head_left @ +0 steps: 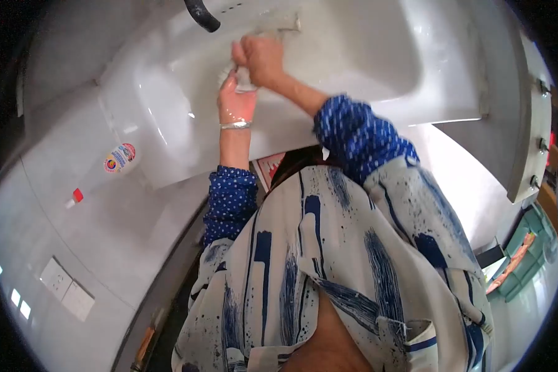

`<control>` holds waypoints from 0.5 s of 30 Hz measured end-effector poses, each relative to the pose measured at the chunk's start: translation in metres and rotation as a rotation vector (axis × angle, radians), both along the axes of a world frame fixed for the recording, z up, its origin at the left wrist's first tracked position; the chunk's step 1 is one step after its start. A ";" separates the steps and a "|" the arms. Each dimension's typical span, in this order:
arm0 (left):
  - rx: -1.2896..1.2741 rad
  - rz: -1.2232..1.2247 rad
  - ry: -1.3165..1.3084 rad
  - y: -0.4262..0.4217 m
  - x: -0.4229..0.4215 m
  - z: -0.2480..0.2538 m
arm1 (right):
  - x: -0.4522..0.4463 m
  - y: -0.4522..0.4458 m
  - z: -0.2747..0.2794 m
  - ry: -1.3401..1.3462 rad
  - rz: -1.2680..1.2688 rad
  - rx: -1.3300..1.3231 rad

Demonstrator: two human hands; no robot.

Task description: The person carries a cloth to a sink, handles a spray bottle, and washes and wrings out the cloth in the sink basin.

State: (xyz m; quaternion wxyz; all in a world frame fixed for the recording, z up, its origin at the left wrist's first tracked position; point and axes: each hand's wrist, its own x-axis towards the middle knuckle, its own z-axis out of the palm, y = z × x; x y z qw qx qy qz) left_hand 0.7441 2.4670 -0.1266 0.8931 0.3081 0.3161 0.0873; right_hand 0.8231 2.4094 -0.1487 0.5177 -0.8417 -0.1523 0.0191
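Over the white basin (366, 74), my two hands are close together. My left hand (235, 104), wet and wearing a silver bangle (235, 125), is closed on a crumpled white cloth-like piece (245, 80). Just above it, my right hand (265, 57) is curled into a fist against the same piece; its fingers are slightly blurred. Whitish water covers the basin floor beneath them. A pale object edge (298, 23) shows in the water behind my right hand; I cannot make out what it is.
A black spout (203, 16) hangs over the basin's far side. On the left are a white bottle with a colourful label (119, 158) and red cap (77, 195), and wall sockets (67, 289). A green bin (530, 254) stands at right.
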 end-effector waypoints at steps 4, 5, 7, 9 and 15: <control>0.258 -0.055 -0.254 0.012 -0.002 -0.005 | -0.059 0.010 0.026 -0.169 0.110 0.166; 0.262 -0.053 -0.260 0.013 -0.002 -0.008 | -0.053 0.011 0.026 -0.221 0.128 0.198; 0.094 -0.062 -0.133 0.007 -0.008 -0.008 | 0.008 0.006 -0.011 0.138 0.171 0.041; 0.027 -0.048 -0.128 -0.001 -0.008 -0.005 | 0.020 -0.003 -0.008 0.310 0.173 -0.050; 0.061 -0.046 -0.113 0.005 -0.009 0.004 | -0.017 -0.004 0.009 0.021 0.160 0.004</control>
